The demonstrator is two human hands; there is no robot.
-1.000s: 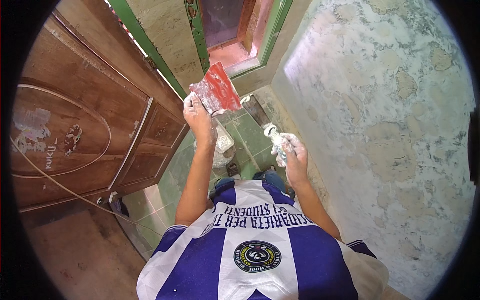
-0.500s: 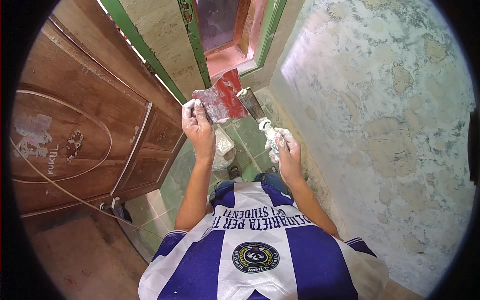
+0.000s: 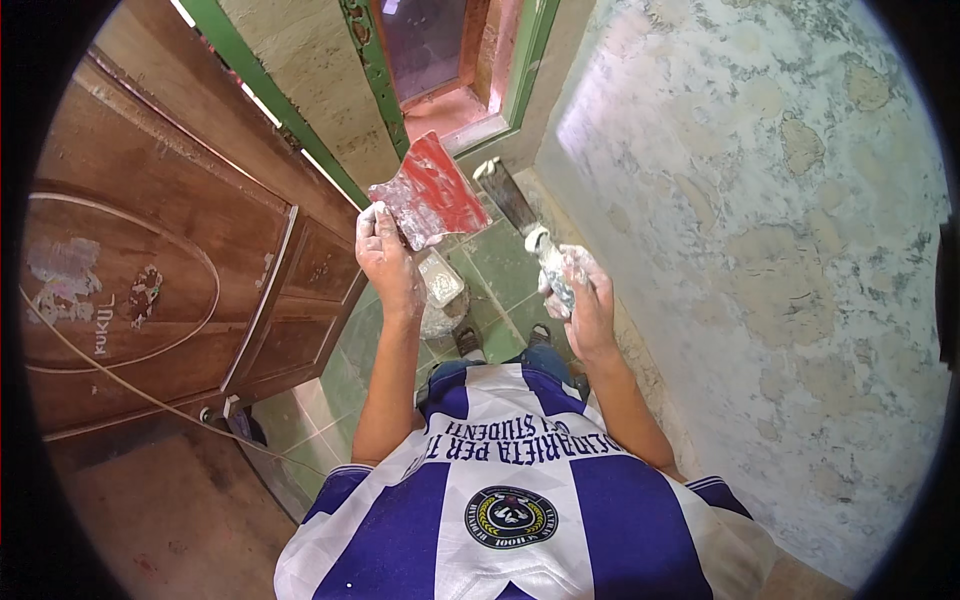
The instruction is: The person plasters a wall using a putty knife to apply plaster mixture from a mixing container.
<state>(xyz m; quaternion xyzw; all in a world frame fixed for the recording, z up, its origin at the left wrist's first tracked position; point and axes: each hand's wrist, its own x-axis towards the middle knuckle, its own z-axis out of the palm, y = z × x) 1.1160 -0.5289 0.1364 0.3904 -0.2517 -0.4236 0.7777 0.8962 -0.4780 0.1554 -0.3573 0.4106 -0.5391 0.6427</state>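
Pinched at its near left corner, a thin red sheet (image 3: 440, 180) smeared with white paste is in my left hand (image 3: 385, 250). My right hand (image 3: 580, 290) is closed round the handle of a putty knife (image 3: 508, 195), whose dark narrow blade points up and to the left, a little apart from the sheet's right edge. White paste coats the knife's handle and the fingers of both hands. Beneath my left hand, on the floor, a pale block-like container (image 3: 440, 280) shows in part; my hand and forearm hide some of it.
To the right rises a wall (image 3: 780, 280) patched with white and beige filler. A brown wooden door (image 3: 170, 260) stands at the left, with a thin cable (image 3: 130, 372) hanging across it. Ahead is a green-framed window (image 3: 520, 100). Green tiles (image 3: 500, 265) cover the floor.
The sheet has turned and shifted slightly left. The putty knife's blade has come away from the sheet's edge, leaving a gap between them.
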